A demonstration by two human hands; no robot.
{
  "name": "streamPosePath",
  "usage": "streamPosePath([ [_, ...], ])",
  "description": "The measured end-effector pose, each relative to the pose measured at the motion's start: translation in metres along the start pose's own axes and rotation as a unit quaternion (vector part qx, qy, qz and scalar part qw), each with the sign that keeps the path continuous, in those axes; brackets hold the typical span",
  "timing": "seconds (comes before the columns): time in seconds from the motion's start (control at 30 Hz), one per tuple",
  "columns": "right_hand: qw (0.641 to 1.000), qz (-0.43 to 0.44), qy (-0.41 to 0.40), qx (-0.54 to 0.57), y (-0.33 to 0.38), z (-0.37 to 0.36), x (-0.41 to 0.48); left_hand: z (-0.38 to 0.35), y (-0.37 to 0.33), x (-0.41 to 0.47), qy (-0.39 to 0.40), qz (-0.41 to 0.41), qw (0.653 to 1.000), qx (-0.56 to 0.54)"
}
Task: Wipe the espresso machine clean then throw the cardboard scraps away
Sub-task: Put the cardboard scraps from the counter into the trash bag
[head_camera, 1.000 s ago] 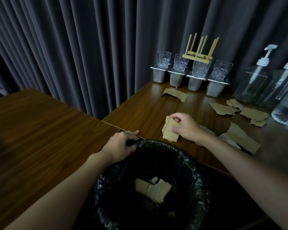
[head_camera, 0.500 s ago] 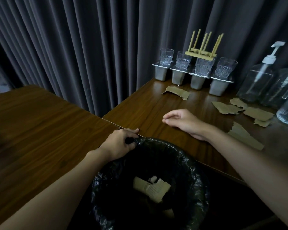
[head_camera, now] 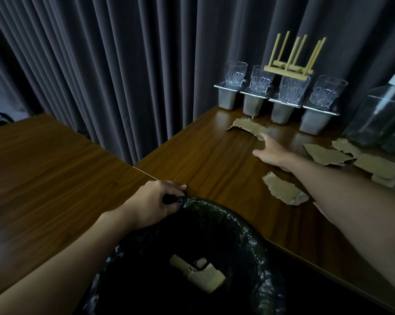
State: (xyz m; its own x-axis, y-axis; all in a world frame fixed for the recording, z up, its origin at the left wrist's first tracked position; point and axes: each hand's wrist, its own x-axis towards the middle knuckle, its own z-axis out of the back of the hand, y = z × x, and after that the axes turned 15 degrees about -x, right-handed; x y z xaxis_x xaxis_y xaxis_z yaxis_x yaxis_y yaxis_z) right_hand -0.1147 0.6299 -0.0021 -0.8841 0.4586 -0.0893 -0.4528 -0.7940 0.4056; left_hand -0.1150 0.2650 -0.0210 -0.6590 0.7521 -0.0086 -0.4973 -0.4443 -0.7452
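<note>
My left hand (head_camera: 154, 202) grips the rim of a bin lined with a black bag (head_camera: 244, 233), held against the table's front edge. Cardboard scraps (head_camera: 198, 272) lie inside the bin. My right hand (head_camera: 271, 153) stretches flat over the wooden table, fingers straight, fingertips touching the near end of a torn cardboard scrap (head_camera: 246, 127) at the back. Another scrap (head_camera: 282, 192) lies by my right forearm. Several more scraps (head_camera: 326, 154) sit to the right. No espresso machine is in view.
Several glasses on metal cups (head_camera: 280, 96) stand in a row at the table's back, one topped by a small upturned wooden stool (head_camera: 289, 64). Clear pump bottles (head_camera: 378, 112) stand at the far right. A second wooden table (head_camera: 44, 169) adjoins on the left, grey curtains behind.
My right hand, which held a scrap by the bin a second ago, is now empty and has reached far back to the rear scrap. My left hand has stayed on the bin rim.
</note>
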Motion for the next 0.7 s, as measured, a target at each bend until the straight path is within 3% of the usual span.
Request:
streamPosePath([
  [0.17,0.999,-0.032,0.009,-0.009,-0.004,-0.003,0.024,0.000,0.001,0.000,-0.001,0.013,1.000,-0.007],
  [0.33,0.988,0.002,-0.016,-0.154,-0.001,-0.010,0.023,0.002,-0.001,-0.001,-0.004,0.006,1.000,-0.010],
  [0.53,0.993,0.105,-0.026,-0.055,0.003,-0.017,0.017,0.001,-0.001,-0.002,-0.005,0.004,1.000,-0.012],
  [0.7,0.981,0.184,-0.012,-0.062,0.018,-0.019,-0.016,0.000,0.000,-0.001,0.000,0.000,1.000,-0.015],
])
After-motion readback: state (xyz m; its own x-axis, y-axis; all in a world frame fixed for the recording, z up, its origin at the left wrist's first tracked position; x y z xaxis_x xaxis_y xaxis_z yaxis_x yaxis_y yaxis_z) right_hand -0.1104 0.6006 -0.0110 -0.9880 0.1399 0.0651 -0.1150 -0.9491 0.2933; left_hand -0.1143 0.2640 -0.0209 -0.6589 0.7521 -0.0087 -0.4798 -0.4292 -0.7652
